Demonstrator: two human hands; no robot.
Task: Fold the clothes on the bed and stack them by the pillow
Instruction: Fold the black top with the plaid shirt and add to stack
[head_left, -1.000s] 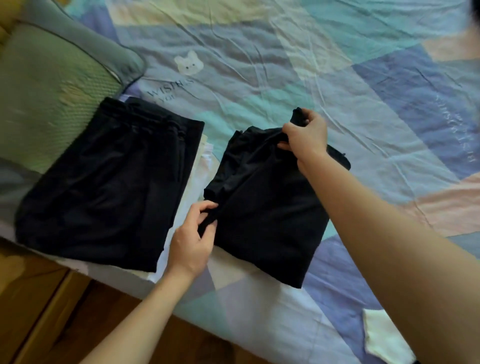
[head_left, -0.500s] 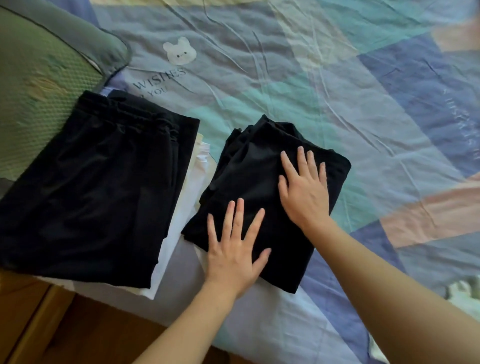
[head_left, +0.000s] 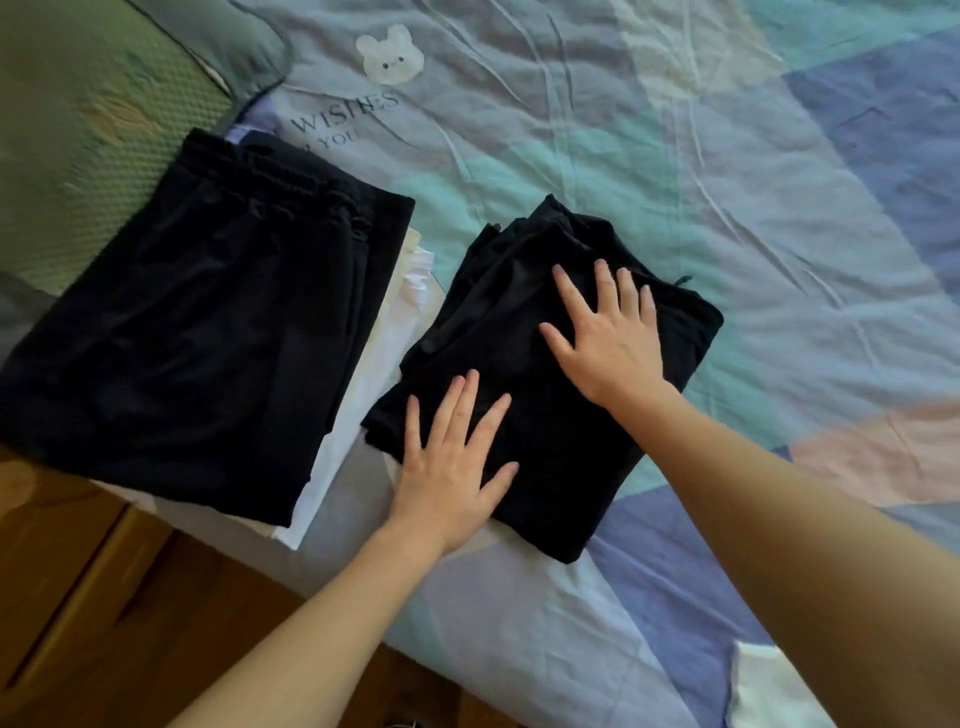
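Black garment (head_left: 524, 332) folded, flat on sheet (head_left: 727, 208). Left hand (head_left: 449, 467) and right hand (head_left: 613, 343) flat on it, fingers straight, spread, gripping nothing. Stack (head_left: 208, 338) beyond left fingertips, beside pillow (head_left: 78, 130).

Bed w/ patchwork sheet (head_left: 675, 171), green pillow (head_left: 88, 130) at far left, clothes stack (head_left: 197, 338) beside it, folded black garment (head_left: 540, 364) nearby.

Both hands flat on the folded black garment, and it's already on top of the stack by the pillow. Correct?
Not quite. In the head view both the left hand and right hand press flat on the black garment, but it lies on the bedsheet beside the stack, not on it.
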